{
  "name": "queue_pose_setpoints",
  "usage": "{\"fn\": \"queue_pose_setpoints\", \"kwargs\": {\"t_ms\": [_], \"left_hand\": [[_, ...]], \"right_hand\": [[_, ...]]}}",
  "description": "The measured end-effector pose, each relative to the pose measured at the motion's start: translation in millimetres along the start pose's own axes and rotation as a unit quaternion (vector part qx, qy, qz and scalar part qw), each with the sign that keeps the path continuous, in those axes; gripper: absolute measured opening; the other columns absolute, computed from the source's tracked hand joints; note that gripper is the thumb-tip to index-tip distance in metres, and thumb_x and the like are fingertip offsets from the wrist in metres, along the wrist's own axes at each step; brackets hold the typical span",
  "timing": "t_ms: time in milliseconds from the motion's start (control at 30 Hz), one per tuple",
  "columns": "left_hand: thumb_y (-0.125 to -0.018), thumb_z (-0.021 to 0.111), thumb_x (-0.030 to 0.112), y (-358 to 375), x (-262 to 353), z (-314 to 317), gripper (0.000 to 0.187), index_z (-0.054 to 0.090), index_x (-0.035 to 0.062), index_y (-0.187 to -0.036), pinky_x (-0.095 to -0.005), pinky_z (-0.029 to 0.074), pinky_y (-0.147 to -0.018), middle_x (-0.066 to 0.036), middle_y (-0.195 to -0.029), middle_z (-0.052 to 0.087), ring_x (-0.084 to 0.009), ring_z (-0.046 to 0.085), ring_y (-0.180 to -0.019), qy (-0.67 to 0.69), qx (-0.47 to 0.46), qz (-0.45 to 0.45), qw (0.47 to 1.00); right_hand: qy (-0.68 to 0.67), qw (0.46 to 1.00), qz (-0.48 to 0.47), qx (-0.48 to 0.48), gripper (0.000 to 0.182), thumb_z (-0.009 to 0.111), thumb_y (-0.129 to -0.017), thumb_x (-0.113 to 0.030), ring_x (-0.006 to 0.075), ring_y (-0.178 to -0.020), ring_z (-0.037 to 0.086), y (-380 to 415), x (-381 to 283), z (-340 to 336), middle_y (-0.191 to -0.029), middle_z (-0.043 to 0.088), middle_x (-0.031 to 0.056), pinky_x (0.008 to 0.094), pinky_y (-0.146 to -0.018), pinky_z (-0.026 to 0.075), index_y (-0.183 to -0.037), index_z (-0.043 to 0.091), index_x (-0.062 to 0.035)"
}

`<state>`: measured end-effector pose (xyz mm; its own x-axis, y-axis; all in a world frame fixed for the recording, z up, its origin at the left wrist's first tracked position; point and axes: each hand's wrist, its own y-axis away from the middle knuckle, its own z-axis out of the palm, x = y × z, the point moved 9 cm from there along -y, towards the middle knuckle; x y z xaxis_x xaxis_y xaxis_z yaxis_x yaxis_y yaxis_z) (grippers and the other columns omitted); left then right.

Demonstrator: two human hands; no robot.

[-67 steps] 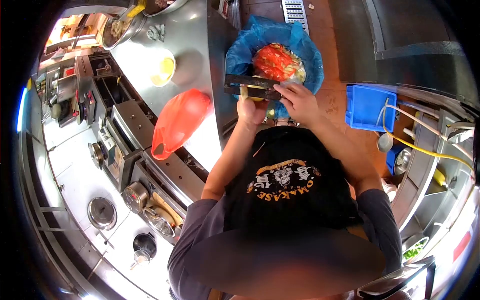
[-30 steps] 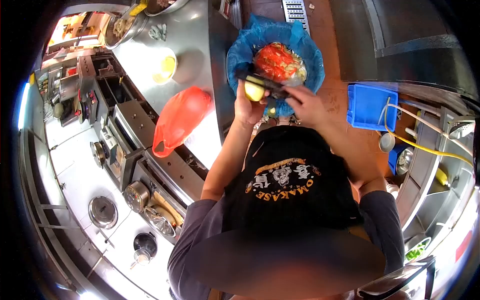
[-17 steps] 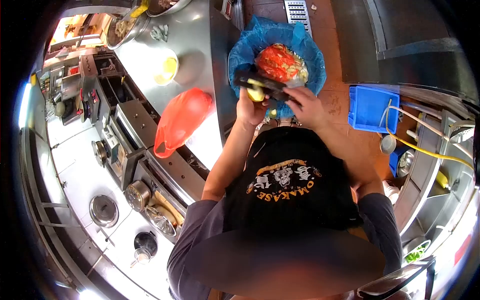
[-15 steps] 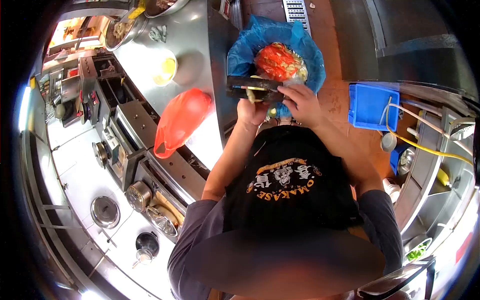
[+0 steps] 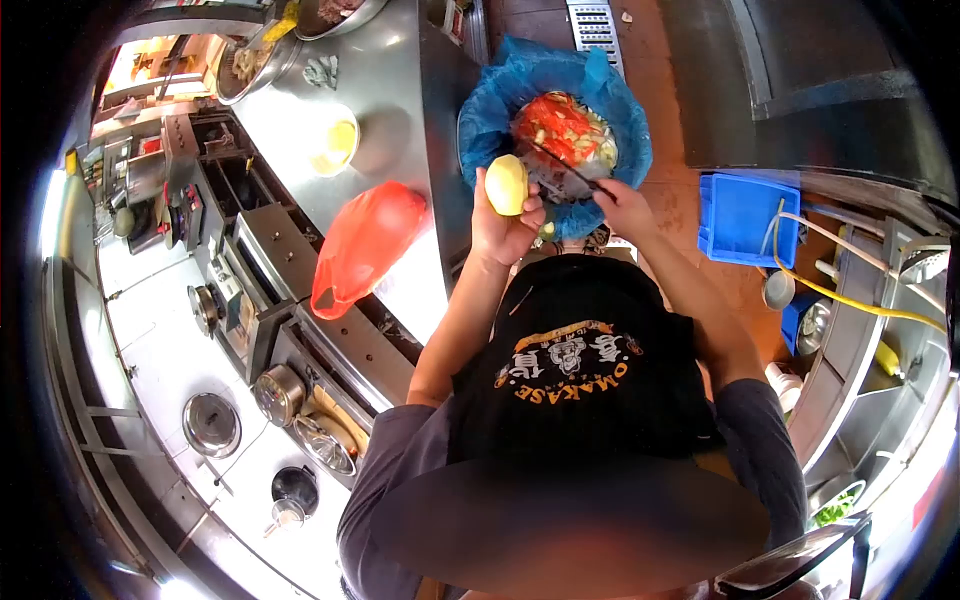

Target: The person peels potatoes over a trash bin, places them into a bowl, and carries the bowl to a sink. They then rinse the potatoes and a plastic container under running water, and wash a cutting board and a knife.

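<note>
At the blue bin liner's (image 5: 630, 112) near side, the left hand (image 5: 498, 228) grasps a peeled potato (image 5: 506, 185); the right hand (image 5: 626, 212) grips a dark knife (image 5: 570, 166), blade over scraps (image 5: 566, 128).

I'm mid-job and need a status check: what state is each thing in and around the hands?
Left hand: holding the yellow vegetable
Yellow vegetable: looks peeled
Right hand: gripping the dark tool
Dark tool: tilted, seen edge-on
Blue-lined bin: open, scraps inside
Red bag: at the counter's edge, contents unclear
Blue crate: open-topped
</note>
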<state>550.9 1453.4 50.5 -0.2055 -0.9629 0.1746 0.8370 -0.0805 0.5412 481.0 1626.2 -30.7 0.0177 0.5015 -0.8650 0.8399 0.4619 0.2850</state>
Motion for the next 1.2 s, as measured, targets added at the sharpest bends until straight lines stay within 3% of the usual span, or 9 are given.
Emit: {"fn": "queue_pose_setpoints", "kwargs": {"t_ms": [133, 233, 267, 433, 600, 733, 867, 1100, 1200], "left_hand": [[-0.094, 0.036, 0.062, 21, 4, 61, 0.063, 0.053, 0.0096, -0.124, -0.0282, 0.041, -0.060, -0.021, -0.108, 0.059, -0.0231, 0.059, -0.075, 0.010, -0.028, 0.001, 1.000], [-0.094, 0.035, 0.062, 7, 14, 33, 0.064, 0.053, 0.0077, -0.124, -0.0308, 0.043, -0.063, -0.020, -0.114, 0.059, -0.0260, 0.061, -0.080, -0.049, -0.022, 0.039, 0.998], [-0.093, 0.037, 0.060, 3, 14, 20, 0.062, 0.053, 0.0079, -0.123, -0.0308, 0.044, -0.064, -0.017, -0.114, 0.060, -0.0255, 0.061, -0.080, -0.088, -0.020, 0.050, 0.995], [-0.084, 0.054, 0.020, 4, 5, 31, 0.035, 0.055, 0.0107, -0.118, -0.0320, 0.044, -0.072, -0.006, -0.110, 0.062, -0.0196, 0.058, -0.095, -0.188, -0.081, 0.124, 0.971], [-0.077, 0.057, 0.008, 13, 11, 27, 0.056, 0.040, 0.0077, -0.130, -0.0350, 0.045, -0.079, -0.010, -0.122, 0.053, -0.0242, 0.055, -0.101, -0.238, -0.061, 0.163, 0.955], [-0.076, 0.062, 0.019, 13, 22, 35, 0.059, 0.043, 0.0075, -0.131, -0.0356, 0.044, -0.078, -0.012, -0.123, 0.055, -0.0262, 0.057, -0.102, -0.260, -0.064, 0.155, 0.951], [-0.082, 0.057, 0.016, 1, 13, 14, 0.050, 0.043, 0.0074, -0.129, -0.0340, 0.045, -0.075, -0.012, -0.117, 0.056, -0.0263, 0.058, -0.099, -0.188, -0.069, 0.117, 0.973], [-0.085, 0.059, 0.034, 1, 19, 12, 0.051, 0.050, 0.0045, -0.126, -0.0334, 0.048, -0.075, -0.011, -0.113, 0.061, -0.0249, 0.062, -0.097, -0.240, -0.042, 0.118, 0.963], [-0.092, 0.048, 0.046, -2, 13, -5, 0.048, 0.054, 0.0082, -0.120, -0.0337, 0.047, -0.069, -0.009, -0.105, 0.064, -0.0243, 0.063, -0.090, -0.141, 0.022, 0.084, 0.986]], "right_hand": [[-0.083, 0.995, -0.025, 0.046, 0.031, 0.059, -0.093, -0.016, 0.0105, -0.084, 0.057, 17, -35, -26, -0.096, 0.064, 0.0048, 0.0262, -0.076, 0.048, -0.120, 0.060, -0.0032], [-0.115, 0.985, -0.099, 0.082, 0.030, 0.060, -0.091, -0.013, 0.0124, -0.084, 0.059, 22, -83, -39, -0.097, 0.064, 0.0062, 0.0264, -0.076, 0.048, -0.120, 0.060, -0.0033], [-0.074, 0.989, -0.105, 0.078, 0.031, 0.062, -0.089, -0.014, 0.0290, -0.100, 0.062, 29, -102, -45, -0.110, 0.063, 0.0147, 0.0339, -0.086, 0.049, -0.118, 0.062, -0.0075], [0.040, 0.969, -0.228, 0.084, 0.036, 0.068, -0.079, -0.012, 0.0331, -0.096, 0.061, 42, -157, -46, -0.105, 0.063, 0.0124, 0.0390, -0.084, 0.050, -0.116, 0.064, -0.0125], [0.085, 0.968, -0.219, 0.084, 0.034, 0.065, -0.083, -0.014, 0.0311, -0.093, 0.062, 23, -98, -37, -0.103, 0.063, 0.0107, 0.0392, -0.078, 0.051, -0.118, 0.063, -0.0127], [0.041, 0.998, -0.032, 0.036, 0.034, 0.064, -0.085, -0.011, 0.0318, -0.093, 0.061, 18, -40, -44, -0.099, 0.062, 0.0131, 0.0358, -0.079, 0.050, -0.119, 0.061, -0.0091], [0.062, 0.964, -0.246, 0.083, 0.033, 0.064, -0.086, -0.017, 0.0313, -0.095, 0.063, 39, -142, -43, -0.107, 0.064, 0.0111, 0.0380, -0.082, 0.051, -0.118, 0.063, -0.0110], [0.024, 0.995, -0.086, 0.052, 0.035, 0.064, -0.086, -0.016, 0.0317, -0.095, 0.063, 16, -56, -41, -0.105, 0.063, 0.0146, 0.0361, -0.081, 0.050, -0.120, 0.061, -0.0092], [0.022, 0.988, -0.144, 0.054, 0.035, 0.063, -0.086, -0.017, 0.0319, -0.096, 0.062, 35, -115, -32, -0.107, 0.063, 0.0141, 0.0363, -0.082, 0.050, -0.120, 0.061, -0.0100]]}}
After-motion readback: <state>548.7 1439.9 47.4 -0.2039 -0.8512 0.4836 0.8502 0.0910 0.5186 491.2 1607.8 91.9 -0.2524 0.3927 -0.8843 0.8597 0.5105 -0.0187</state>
